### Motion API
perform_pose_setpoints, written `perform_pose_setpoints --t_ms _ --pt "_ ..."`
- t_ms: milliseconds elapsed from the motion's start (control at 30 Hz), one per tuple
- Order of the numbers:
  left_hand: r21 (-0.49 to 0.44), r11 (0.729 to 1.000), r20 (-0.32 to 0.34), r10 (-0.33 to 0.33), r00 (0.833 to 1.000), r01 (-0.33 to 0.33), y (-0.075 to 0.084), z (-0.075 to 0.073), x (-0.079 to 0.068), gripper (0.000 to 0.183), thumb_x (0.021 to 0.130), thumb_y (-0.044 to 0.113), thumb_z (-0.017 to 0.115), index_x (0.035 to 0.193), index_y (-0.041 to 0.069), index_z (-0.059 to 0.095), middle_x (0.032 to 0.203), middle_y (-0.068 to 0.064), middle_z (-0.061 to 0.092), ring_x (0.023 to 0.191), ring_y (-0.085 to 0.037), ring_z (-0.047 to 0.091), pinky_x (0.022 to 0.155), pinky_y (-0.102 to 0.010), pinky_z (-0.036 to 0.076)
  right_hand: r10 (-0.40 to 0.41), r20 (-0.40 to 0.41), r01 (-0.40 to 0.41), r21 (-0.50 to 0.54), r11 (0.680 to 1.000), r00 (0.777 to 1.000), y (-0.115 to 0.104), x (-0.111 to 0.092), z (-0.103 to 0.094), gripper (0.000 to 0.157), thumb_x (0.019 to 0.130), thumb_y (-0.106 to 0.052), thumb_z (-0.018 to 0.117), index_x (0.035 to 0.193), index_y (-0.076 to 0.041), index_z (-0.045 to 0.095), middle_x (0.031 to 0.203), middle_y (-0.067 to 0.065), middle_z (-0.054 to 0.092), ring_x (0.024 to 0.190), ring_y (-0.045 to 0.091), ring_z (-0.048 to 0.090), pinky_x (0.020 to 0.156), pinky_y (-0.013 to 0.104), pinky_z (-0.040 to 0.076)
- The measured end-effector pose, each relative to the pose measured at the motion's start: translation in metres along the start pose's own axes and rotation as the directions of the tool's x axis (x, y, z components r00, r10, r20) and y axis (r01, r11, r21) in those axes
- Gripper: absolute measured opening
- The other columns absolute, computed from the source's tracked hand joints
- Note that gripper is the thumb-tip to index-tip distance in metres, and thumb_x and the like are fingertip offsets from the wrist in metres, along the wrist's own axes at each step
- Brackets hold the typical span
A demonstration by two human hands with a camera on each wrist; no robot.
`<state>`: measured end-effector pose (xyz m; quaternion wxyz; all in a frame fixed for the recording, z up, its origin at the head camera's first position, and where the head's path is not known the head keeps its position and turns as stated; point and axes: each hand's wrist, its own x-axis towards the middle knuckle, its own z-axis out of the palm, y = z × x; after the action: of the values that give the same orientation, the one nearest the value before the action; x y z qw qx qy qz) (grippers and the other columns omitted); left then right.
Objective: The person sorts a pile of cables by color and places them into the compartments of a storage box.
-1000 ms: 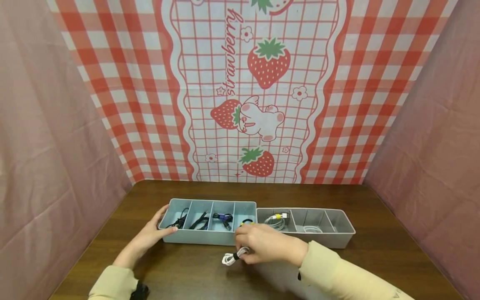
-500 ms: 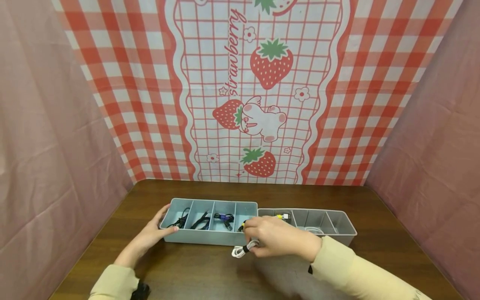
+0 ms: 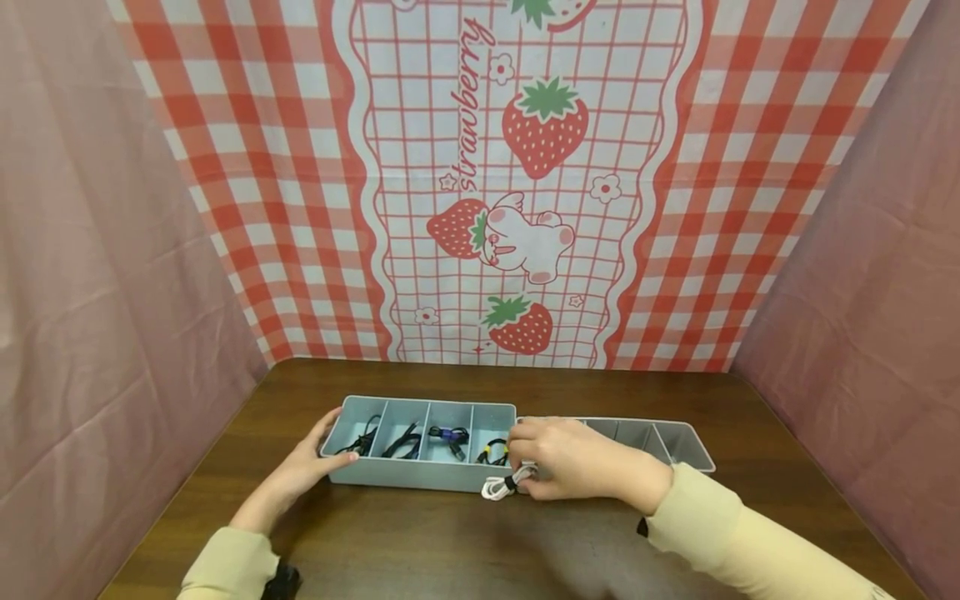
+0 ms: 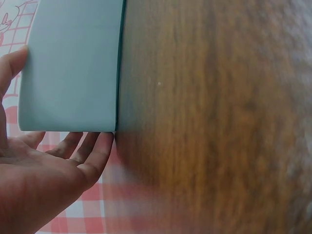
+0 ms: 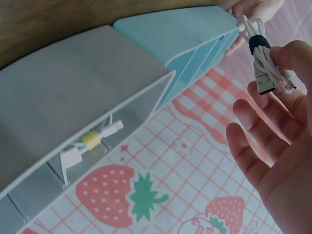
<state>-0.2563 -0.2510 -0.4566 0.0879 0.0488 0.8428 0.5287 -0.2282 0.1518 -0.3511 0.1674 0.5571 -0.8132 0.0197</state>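
Observation:
My right hand (image 3: 573, 457) pinches a coiled white USB cable (image 3: 501, 485) between thumb and forefinger, a black tie round its middle. In the right wrist view the cable's USB plug (image 5: 265, 84) points down, and the other fingers are spread. This hand is above the near side of the grey divided box (image 3: 693, 446), close to where it meets the light blue divided box (image 3: 420, 477). At the blue box's left end, my left hand (image 3: 296, 471) grips the corner, thumb over the front rim and fingers along the end wall.
Bundled black cables (image 3: 405, 442) lie in the blue box's compartments, one with a purple tie (image 3: 450, 434) and one with yellow (image 3: 492, 452). Inside the grey box is a white cable with a yellow tie (image 5: 91, 140). Behind the wooden table (image 3: 390, 542) hangs a strawberry-print cloth (image 3: 465, 333).
My right hand has moved right and slightly away with the white cable, from the blue box's last compartment to over the grey box. The left hand stays on the blue box.

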Motion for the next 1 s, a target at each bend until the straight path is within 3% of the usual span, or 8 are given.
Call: perform_pose_setpoints --t_ms 167,467,1000 --pt "-0.002 1.000 0.001 -0.003 1.000 0.003 0.001 0.000 0.001 0.085 0.089 0.027 0.066 0.152 0.017 0.010 0.152 -0.025 0.013 0.137 -0.044 0.016 0.105 -0.064 0.021 0.041 0.031 -0.042 0.020 0.999 0.999 0.003 -0.005 -0.010 0.012 0.080 -0.027 0.069 0.087 -0.024 0.060 0.089 -0.013 0.052 0.081 0.001 0.048 0.066 0.022 0.047" --pt "0.002 1.000 -0.005 -0.014 1.000 0.014 0.003 -0.001 -0.001 0.085 0.088 0.027 0.067 0.152 0.018 0.011 0.152 -0.026 0.013 0.136 -0.044 0.018 0.104 -0.064 0.022 0.043 -0.030 -0.043 -0.023 0.999 0.999 0.012 -0.011 -0.023 0.017 0.074 -0.024 0.073 0.083 -0.023 0.058 0.083 -0.012 0.052 0.075 0.003 0.046 0.061 0.021 0.044" --pt "0.008 1.000 -0.003 -0.008 1.000 0.008 0.002 0.000 -0.001 0.085 0.088 0.027 0.067 0.152 0.018 0.010 0.152 -0.026 0.012 0.138 -0.045 0.014 0.105 -0.064 0.020 0.068 -0.094 -0.071 -0.030 0.997 0.993 0.020 -0.026 -0.049 0.017 0.073 -0.020 0.072 0.082 -0.021 0.058 0.091 -0.011 0.057 0.078 0.004 0.052 0.062 0.023 0.047"
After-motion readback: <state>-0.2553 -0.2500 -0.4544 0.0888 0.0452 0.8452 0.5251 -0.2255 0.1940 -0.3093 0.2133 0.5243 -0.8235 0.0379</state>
